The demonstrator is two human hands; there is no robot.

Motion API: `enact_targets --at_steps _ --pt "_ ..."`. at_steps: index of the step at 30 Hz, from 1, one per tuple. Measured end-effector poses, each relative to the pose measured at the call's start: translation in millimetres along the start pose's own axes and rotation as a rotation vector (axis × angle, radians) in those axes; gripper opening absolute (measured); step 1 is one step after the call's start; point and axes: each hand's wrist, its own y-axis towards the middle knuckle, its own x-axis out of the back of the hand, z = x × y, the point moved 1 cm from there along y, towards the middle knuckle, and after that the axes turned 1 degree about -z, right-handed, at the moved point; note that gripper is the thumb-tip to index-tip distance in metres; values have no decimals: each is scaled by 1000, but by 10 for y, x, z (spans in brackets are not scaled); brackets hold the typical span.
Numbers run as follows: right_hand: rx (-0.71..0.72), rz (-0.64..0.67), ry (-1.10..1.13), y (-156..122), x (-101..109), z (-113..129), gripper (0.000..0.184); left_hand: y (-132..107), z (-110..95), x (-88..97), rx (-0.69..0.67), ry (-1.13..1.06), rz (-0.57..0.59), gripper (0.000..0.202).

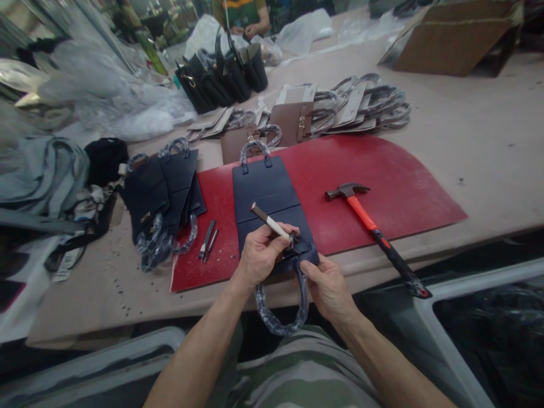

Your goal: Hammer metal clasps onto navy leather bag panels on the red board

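A navy bag panel [266,184] lies flat, its plastic-wrapped handle [280,323] hanging over the table edge towards me. My left hand [261,254] is closed on a slim metal punch [272,222] with a white-wrapped middle. The punch's lower end is at the panel's near edge, beside a small strap; the fingers partly hide its tip. My right hand [329,286] pinches the panel's near right corner by the handle's base, thumb on top. To the right rests a claw hammer [361,211] with a red and black grip. Two slim metal tools [208,241] lie to the left.
Under the panel is a red board [361,164]. More navy panels [164,190] are piled at left, brown panels [291,122] behind. Black bags [216,79], plastic sheeting [136,113] and a cardboard box [454,37] stand farther back. Another person [242,17] sits across the table.
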Motion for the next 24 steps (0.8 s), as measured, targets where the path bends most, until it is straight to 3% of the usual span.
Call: enact_targets --at_steps 5,13,24 --pt "-1 0 37 23 -20 6 32 -13 -87 -8 -78 133 28 16" --pt "25 37 36 68 28 -59 30 0 -11 16 14 77 -18 16" --pt "16 -19 -17 101 60 -47 34 -72 -24 -103 -198 303 -62 12"
